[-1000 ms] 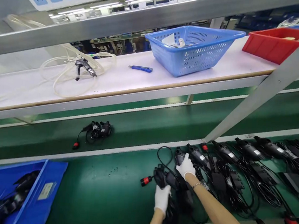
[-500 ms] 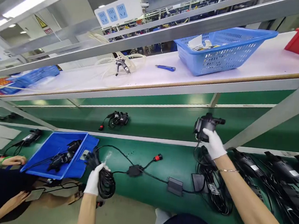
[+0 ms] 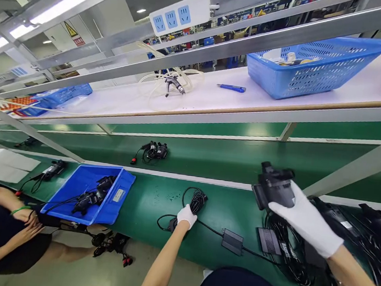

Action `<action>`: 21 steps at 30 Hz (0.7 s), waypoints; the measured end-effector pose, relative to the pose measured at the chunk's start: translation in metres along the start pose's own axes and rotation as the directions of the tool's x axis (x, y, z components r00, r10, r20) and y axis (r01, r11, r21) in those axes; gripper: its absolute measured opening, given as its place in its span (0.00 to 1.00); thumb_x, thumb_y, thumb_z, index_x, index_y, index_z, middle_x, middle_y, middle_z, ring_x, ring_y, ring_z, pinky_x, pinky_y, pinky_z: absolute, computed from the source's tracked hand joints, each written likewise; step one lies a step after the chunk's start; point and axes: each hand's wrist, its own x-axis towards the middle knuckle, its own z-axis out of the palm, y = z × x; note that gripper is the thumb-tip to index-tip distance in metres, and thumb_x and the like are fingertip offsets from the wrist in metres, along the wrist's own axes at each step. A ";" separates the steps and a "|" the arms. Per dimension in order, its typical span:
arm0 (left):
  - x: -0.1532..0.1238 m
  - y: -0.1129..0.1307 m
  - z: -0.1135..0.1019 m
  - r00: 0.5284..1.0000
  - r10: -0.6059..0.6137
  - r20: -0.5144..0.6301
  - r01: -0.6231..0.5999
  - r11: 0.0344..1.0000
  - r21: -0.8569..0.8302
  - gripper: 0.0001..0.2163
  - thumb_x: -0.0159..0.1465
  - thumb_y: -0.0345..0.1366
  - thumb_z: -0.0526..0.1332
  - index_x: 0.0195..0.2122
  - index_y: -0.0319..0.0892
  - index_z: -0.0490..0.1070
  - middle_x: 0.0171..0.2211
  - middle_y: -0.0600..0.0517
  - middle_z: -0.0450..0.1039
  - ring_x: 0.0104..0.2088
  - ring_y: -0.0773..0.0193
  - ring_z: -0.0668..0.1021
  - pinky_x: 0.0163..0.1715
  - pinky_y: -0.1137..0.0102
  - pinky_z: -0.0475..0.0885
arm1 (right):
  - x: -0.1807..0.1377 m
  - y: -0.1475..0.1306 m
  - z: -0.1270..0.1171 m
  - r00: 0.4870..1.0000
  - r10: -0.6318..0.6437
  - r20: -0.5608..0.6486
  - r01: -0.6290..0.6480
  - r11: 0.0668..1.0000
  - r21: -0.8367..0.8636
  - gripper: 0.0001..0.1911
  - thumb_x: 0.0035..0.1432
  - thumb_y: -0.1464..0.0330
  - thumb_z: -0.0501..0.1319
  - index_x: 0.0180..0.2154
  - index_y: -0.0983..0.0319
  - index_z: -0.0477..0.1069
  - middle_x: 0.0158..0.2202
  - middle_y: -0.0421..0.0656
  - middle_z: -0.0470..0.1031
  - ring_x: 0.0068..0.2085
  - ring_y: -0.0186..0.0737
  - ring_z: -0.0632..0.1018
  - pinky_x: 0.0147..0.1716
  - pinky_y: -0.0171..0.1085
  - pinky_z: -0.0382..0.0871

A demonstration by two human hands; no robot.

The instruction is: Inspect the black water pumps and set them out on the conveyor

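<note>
A black, boxy electrical device [image 3: 273,189] is held up above the green conveyor belt [image 3: 222,159] by the white-gloved right hand [image 3: 306,224], whose fingers are closed around its lower right side. Below it a tangle of black cables [image 3: 287,256] lies on the near green work surface [image 3: 151,197], beside a flat black rectangular adapter [image 3: 268,240] bearing a pale label too small to be read. The white-gloved left hand [image 3: 186,216] is pressed down on a small black inline box [image 3: 172,224] of the cord; its fingers are curled over the box, though how firmly it is gripped cannot be told. A coiled black cord [image 3: 197,200] lies just beyond that hand, and a second black adapter block [image 3: 232,241] lies on the line between the hands.

To the left, a blue plastic bin [image 3: 86,193] holds similar black devices and carries a white sticker whose print is illegible. A white power strip with three blue socket faces [image 3: 179,13] is mounted overhead. A yellow warning triangle and a red-and-white sign [image 3: 74,35] are seen far off, their wording unreadable. On the white upper shelf [image 3: 211,100] stand a blue perforated basket [image 3: 319,67] and a blue utility knife [image 3: 231,88]. Another person's arms [image 3: 18,216] are seen at the lower left.
</note>
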 end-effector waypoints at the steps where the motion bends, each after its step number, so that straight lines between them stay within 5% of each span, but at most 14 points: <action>1: -0.004 0.009 0.006 0.998 0.053 0.018 -0.052 0.997 -0.049 0.32 0.48 0.34 0.73 0.54 0.39 0.67 0.64 0.28 0.65 0.72 0.35 0.58 0.69 0.45 0.51 | -0.004 0.003 0.010 0.999 0.049 0.015 -0.049 0.999 -0.021 0.47 0.46 0.50 0.67 0.66 0.58 0.62 0.47 0.48 0.81 0.45 0.55 0.81 0.41 0.46 0.75; 3: -0.017 0.033 0.020 0.979 0.188 0.083 -0.171 0.968 -0.182 0.37 0.51 0.38 0.73 0.61 0.38 0.64 0.70 0.29 0.57 0.74 0.40 0.53 0.71 0.50 0.50 | -0.009 0.005 0.029 0.992 0.121 0.047 -0.119 0.992 -0.051 0.53 0.47 0.51 0.66 0.71 0.60 0.55 0.46 0.48 0.81 0.42 0.54 0.82 0.38 0.44 0.75; 6: -0.043 0.074 0.046 0.866 0.420 0.271 -0.255 0.837 -0.483 0.33 0.60 0.49 0.68 0.64 0.41 0.65 0.67 0.36 0.64 0.68 0.47 0.66 0.68 0.54 0.60 | -0.007 -0.001 0.053 0.989 0.097 0.116 -0.087 0.992 -0.086 0.54 0.50 0.55 0.65 0.73 0.60 0.47 0.42 0.46 0.81 0.38 0.50 0.82 0.36 0.42 0.75; 8: -0.058 0.099 0.061 0.729 0.569 0.380 -0.078 0.622 -0.779 0.35 0.59 0.56 0.68 0.63 0.41 0.68 0.64 0.37 0.68 0.66 0.47 0.70 0.67 0.52 0.63 | -0.003 -0.011 0.066 0.992 0.049 0.114 -0.033 0.989 -0.142 0.54 0.51 0.57 0.66 0.74 0.60 0.45 0.44 0.47 0.80 0.39 0.50 0.82 0.38 0.43 0.75; 10: -0.068 0.118 0.066 0.653 0.657 0.377 0.138 0.386 -0.912 0.38 0.56 0.62 0.69 0.61 0.41 0.71 0.65 0.38 0.68 0.67 0.44 0.68 0.68 0.51 0.62 | 0.001 -0.022 0.073 0.994 -0.005 0.110 0.025 0.982 -0.189 0.53 0.51 0.57 0.67 0.73 0.58 0.48 0.51 0.51 0.78 0.44 0.53 0.81 0.41 0.44 0.75; 14: -0.077 0.141 0.047 0.760 0.595 0.261 0.199 0.169 -0.965 0.32 0.59 0.61 0.66 0.54 0.41 0.76 0.61 0.43 0.74 0.66 0.47 0.70 0.69 0.55 0.61 | -0.005 -0.030 0.078 0.988 -0.124 0.092 0.131 0.989 -0.064 0.48 0.50 0.53 0.65 0.70 0.58 0.56 0.61 0.52 0.72 0.59 0.58 0.75 0.57 0.52 0.72; 17: -0.087 0.154 0.024 0.849 0.496 0.182 0.192 0.031 -0.981 0.24 0.61 0.53 0.66 0.52 0.41 0.77 0.55 0.45 0.79 0.61 0.49 0.75 0.66 0.57 0.66 | -0.025 -0.016 0.083 0.993 -0.082 0.084 0.070 0.988 0.136 0.48 0.53 0.47 0.62 0.70 0.59 0.55 0.66 0.53 0.67 0.64 0.55 0.72 0.64 0.55 0.67; 19: -0.098 0.164 0.013 0.882 0.431 0.192 0.228 -0.034 -0.973 0.21 0.64 0.51 0.64 0.51 0.41 0.78 0.53 0.45 0.79 0.56 0.52 0.78 0.61 0.60 0.70 | -0.040 -0.003 0.087 0.976 -0.022 0.217 -0.031 0.971 0.238 0.47 0.57 0.44 0.58 0.70 0.59 0.54 0.65 0.54 0.68 0.63 0.54 0.74 0.63 0.54 0.69; 21: -0.109 0.173 0.006 0.893 0.357 0.274 0.336 -0.123 -0.934 0.20 0.66 0.54 0.60 0.47 0.44 0.79 0.49 0.46 0.80 0.49 0.54 0.79 0.54 0.61 0.73 | -0.055 0.007 0.088 0.894 -0.016 0.447 -0.106 0.963 0.248 0.43 0.58 0.42 0.57 0.67 0.58 0.60 0.57 0.53 0.76 0.56 0.53 0.80 0.58 0.52 0.74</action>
